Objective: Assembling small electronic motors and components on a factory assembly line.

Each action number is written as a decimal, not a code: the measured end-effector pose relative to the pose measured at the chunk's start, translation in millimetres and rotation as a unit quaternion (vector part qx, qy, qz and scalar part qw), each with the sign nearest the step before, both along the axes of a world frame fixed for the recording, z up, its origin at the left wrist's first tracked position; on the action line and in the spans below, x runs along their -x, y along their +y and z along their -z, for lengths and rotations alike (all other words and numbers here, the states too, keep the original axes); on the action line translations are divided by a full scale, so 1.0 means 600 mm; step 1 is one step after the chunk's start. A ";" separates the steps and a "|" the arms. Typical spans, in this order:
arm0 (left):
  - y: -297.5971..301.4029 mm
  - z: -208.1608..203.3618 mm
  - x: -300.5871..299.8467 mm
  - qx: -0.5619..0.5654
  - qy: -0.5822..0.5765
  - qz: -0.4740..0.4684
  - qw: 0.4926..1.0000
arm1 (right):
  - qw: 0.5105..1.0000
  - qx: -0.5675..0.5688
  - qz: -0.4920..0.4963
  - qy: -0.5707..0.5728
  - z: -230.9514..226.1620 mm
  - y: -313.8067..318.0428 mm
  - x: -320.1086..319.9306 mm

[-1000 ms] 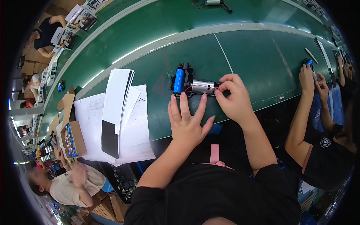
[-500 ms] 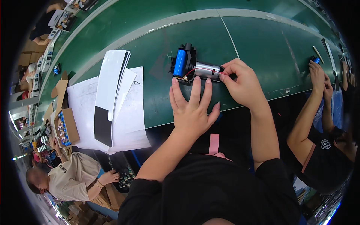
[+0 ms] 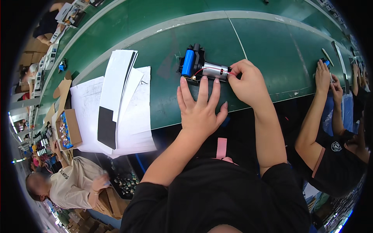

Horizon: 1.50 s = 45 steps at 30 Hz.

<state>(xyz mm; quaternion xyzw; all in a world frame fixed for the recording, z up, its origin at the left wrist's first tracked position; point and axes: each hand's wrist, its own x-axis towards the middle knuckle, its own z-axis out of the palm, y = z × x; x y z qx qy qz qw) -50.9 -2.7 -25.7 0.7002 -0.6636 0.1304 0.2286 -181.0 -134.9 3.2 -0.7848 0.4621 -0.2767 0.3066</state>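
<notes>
A black plastic housing lies on the green table, with a blue cylindrical battery along its left side. Joined to its right is a silver motor, crossed by a thin red wire. My left hand is open, fingers spread, its fingertips touching the near edge of the housing and motor. At the motor's right end, my right hand is closed, thumb and forefinger pinching the red wire. The fingertips partly cover the wire's end there.
White sheets with a black-marked strip lie left of the assembly on large white paper. A cardboard box of small blue parts stands farther left. Co-workers sit on both sides; the right one's hands are at the table edge.
My right hand has turned slightly at the motor's end, its fingers curling in more. My left hand stays nearly in place. The left co-worker's hand has moved away from the dark bin.
</notes>
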 end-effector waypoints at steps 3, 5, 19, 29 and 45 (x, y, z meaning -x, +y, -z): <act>0.002 0.001 -0.003 -0.004 0.006 0.005 1.000 | 0.999 -0.029 0.006 -0.032 -0.001 0.009 0.003; 0.002 0.002 -0.009 -0.011 0.011 -0.001 1.000 | 0.968 -0.094 0.073 -0.223 -0.004 0.046 0.001; 0.004 0.004 -0.003 -0.005 -0.005 -0.009 1.000 | 0.962 0.257 -0.090 -0.039 0.033 0.075 0.006; -0.002 -0.004 -0.003 0.006 0.032 -0.012 0.999 | 0.962 0.254 -0.100 -0.009 0.018 0.062 0.000; 0.027 -0.029 -0.049 0.012 0.143 0.075 0.987 | 0.968 0.214 -0.124 -0.041 0.009 0.052 -0.028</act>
